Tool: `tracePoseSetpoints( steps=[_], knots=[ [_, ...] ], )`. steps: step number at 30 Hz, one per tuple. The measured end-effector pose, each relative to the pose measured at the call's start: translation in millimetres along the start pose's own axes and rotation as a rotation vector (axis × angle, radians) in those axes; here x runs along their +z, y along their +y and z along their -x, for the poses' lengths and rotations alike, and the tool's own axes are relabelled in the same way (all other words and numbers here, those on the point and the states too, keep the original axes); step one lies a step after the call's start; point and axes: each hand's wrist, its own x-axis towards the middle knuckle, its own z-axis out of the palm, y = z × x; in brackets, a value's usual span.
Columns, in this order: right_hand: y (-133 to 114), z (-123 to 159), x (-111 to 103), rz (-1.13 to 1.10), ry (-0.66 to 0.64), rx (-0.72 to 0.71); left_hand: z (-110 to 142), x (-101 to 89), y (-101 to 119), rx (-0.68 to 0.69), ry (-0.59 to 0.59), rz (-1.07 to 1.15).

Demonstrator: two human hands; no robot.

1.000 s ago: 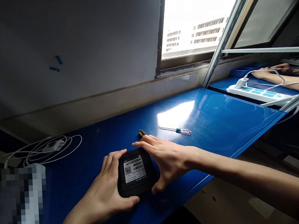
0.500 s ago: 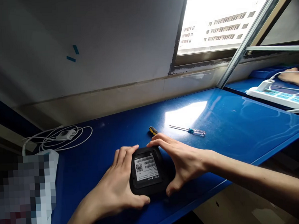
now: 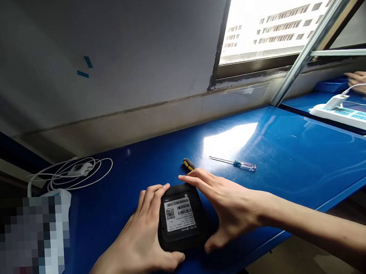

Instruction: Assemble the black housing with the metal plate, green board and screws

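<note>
A black square electronic box (image 3: pixel 180 212) with rounded corners lies at the blue table's near side. A white label with barcodes and a QR code faces up on it. My left hand (image 3: pixel 145 231) grips its left side, fingers at the far edge and thumb at the near edge. Opposite, my right hand (image 3: pixel 228 206) curves round the right side, fingertips on the far corner and thumb by the near one. Just beyond my right fingers shows the yellow-and-black handle of a screwdriver (image 3: pixel 189 164), its rest hidden. Farther right lies a screwdriver with a clear blue handle (image 3: pixel 245 165).
A white charger (image 3: pixel 80 169) with coiled cable lies at the left, behind a pixelated area. Past a metal frame post (image 3: pixel 307 50) at the right are a white power strip (image 3: pixel 347 116), a blue tray (image 3: pixel 330 85) and another person's hand (image 3: pixel 362 82). A wall borders the table's back.
The view has shifted slightly, so the box and my hands appear a little lower. Both hands keep the same hold on the box. The other person's hand has shifted in view.
</note>
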Motion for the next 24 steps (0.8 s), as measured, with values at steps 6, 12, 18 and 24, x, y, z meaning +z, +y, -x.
tracePoseSetpoints(
  steps=[6, 12, 18, 24],
  knots=[
    [-8.8, 3.4, 3.3, -0.007, -0.012, 0.071, 1.7, 1.6, 0.5, -0.026, 0.005, -0.011],
    [-10.1, 4.5, 1.6, -0.012, 0.043, 0.038, 0.1, 1.3, 0.8, -0.048, -0.005, 0.0],
    [-7.6, 11.0, 1.1, -0.077, 0.085, 0.025, 0.0, -1.5, 3.8, -0.072, -0.006, 0.03],
    [11.9, 20.8, 24.4, -0.262, 0.158, 0.022, -0.9, -8.4, 8.3, -0.064, -0.016, 0.073]
  ],
)
